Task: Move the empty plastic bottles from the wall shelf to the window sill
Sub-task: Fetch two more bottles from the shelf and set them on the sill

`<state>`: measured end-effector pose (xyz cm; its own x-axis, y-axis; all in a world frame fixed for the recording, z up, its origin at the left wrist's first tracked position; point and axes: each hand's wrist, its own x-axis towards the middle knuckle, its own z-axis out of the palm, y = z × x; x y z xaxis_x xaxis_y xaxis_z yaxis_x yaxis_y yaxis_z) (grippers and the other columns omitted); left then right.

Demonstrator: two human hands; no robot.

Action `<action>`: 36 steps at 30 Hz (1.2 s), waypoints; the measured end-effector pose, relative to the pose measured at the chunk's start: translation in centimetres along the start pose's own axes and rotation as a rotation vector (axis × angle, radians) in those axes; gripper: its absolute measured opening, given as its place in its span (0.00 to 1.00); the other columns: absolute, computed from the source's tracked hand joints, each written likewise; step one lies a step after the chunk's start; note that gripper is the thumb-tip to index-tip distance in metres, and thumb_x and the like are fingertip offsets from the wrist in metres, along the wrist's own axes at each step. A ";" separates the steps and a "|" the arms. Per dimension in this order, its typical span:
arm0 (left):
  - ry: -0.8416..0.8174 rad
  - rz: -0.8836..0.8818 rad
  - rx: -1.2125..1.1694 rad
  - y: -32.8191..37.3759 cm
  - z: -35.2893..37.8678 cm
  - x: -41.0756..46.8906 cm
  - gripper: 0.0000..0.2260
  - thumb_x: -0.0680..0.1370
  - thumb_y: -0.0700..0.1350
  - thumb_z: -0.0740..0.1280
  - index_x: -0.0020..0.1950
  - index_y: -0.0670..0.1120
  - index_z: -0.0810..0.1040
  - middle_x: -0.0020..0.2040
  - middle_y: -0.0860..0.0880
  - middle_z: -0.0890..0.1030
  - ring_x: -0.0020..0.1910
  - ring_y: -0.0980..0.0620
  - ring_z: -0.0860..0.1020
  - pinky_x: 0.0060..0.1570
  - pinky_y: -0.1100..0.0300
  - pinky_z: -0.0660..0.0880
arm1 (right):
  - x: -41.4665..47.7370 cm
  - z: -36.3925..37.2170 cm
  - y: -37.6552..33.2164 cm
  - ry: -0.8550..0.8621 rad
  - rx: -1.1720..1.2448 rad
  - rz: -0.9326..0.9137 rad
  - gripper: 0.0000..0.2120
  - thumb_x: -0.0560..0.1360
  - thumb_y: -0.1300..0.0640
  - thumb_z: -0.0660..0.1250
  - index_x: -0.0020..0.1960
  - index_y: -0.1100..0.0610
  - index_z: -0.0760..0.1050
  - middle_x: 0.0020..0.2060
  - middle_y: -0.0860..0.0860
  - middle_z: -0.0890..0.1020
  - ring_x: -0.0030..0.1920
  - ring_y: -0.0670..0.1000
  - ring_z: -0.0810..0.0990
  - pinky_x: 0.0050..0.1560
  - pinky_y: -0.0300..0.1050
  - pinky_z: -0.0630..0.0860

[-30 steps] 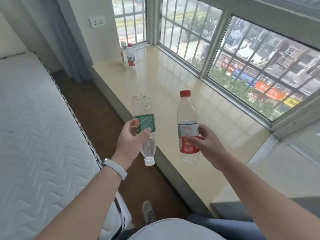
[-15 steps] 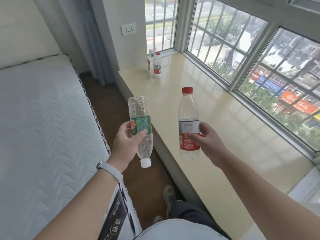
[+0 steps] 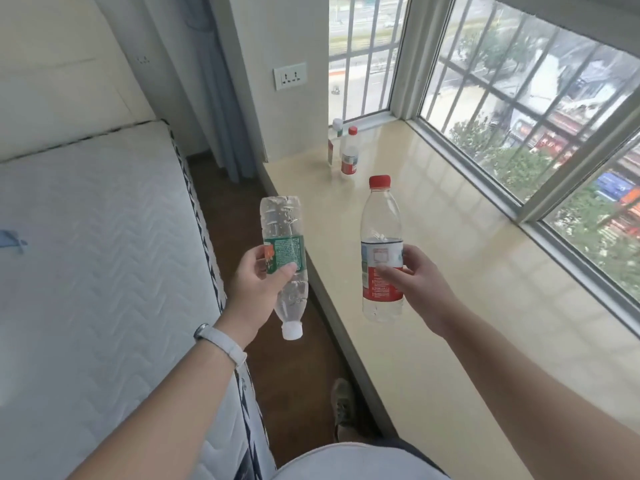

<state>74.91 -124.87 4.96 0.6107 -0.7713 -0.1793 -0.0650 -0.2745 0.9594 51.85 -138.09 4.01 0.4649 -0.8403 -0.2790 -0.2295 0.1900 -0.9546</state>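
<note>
The person is standing in the narrow strip of brown floor between the bed and the window, both arms reaching forward. The left hand is wrapping around a clear plastic bottle with a green label, gripping it at the label with the thumb across the front. That bottle is turned upside down and tilted, its white cap pointing down toward the floor and its base up, and it is hanging over the floor just left of the sill's edge. The right hand is closing around a clear plastic bottle with a red cap and red-and-white label, fingers pressing on the label band. This one is upright and is hovering above the near part of the glossy cream window sill, not touching it.

Far along the sill, close to the wall corner, two more clear bottles are standing upright just beside each other: a red-capped bottle with a red label in front and a white-capped bottle behind it to the left.

A white quilted mattress is filling the left side of the scene. A white wall socket is sitting on the wall above the far bottles, with a grey curtain hanging to its left. A white wristband is circling the left wrist.
</note>
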 end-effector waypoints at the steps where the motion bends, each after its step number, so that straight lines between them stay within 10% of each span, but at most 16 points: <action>1: 0.000 0.004 0.014 0.6 0.1 1.3 0.13 0.76 0.45 0.73 0.57 0.56 0.75 0.54 0.54 0.83 0.53 0.57 0.81 0.48 0.64 0.75 | 1.6 -0.1 -0.5 0.001 0.008 -0.003 0.15 0.74 0.57 0.73 0.60 0.52 0.75 0.54 0.51 0.83 0.49 0.49 0.85 0.50 0.48 0.80; 16: 0.090 0.042 0.100 4.7 -4.7 14.4 0.16 0.76 0.49 0.73 0.62 0.56 0.75 0.55 0.59 0.82 0.54 0.60 0.81 0.49 0.66 0.75 | 16.6 6.1 -6.1 -0.143 -0.017 -0.020 0.17 0.74 0.54 0.73 0.61 0.50 0.73 0.55 0.50 0.82 0.52 0.51 0.84 0.53 0.52 0.80; 36: -0.252 0.060 -0.027 4.9 -11.5 38.2 0.18 0.76 0.47 0.74 0.64 0.53 0.75 0.54 0.56 0.83 0.48 0.66 0.81 0.45 0.70 0.76 | 28.2 14.7 -11.4 0.257 -0.048 0.058 0.23 0.64 0.47 0.74 0.57 0.49 0.74 0.54 0.53 0.83 0.52 0.53 0.84 0.55 0.57 0.80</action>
<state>107.02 -149.06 5.31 0.3903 -0.9054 -0.1668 -0.0718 -0.2106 0.9749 80.11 -156.49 5.47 0.2188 -0.9312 -0.2916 -0.2924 0.2226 -0.9300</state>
